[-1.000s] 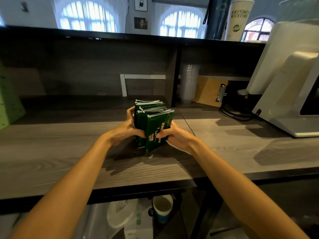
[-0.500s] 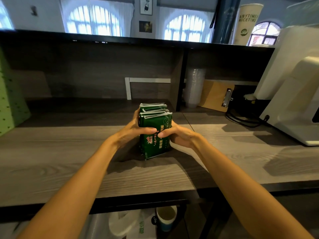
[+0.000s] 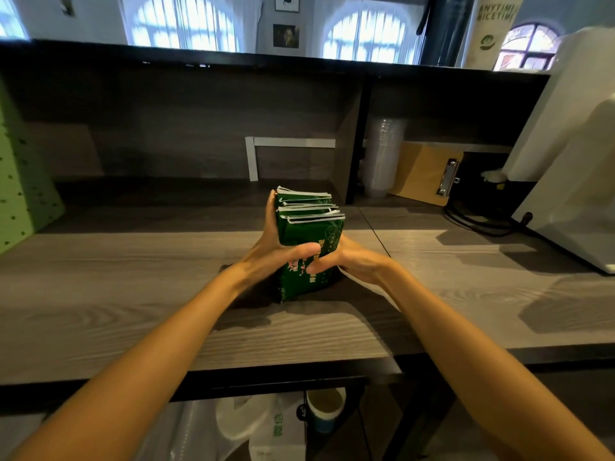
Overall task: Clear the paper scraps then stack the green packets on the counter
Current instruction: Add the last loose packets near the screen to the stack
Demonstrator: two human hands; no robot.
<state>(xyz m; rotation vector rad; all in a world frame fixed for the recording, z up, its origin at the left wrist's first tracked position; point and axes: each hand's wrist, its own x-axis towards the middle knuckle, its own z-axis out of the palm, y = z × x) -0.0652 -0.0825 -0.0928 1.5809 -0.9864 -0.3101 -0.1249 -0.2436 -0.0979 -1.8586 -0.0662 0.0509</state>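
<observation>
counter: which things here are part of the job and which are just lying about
In the job: green packets, held upright between left hand and right hand; counter under them.

Lying about: clipboard, clear cup stack, white machine, black cable, green pegboard, paper cup below the counter.

Grey wood-grain bench [image 3: 133, 294], dark back panel [image 3: 199, 121] behind it, bright arched windows [image 3: 179, 24] above it, white machine [image 3: 572, 181] at its right end
</observation>
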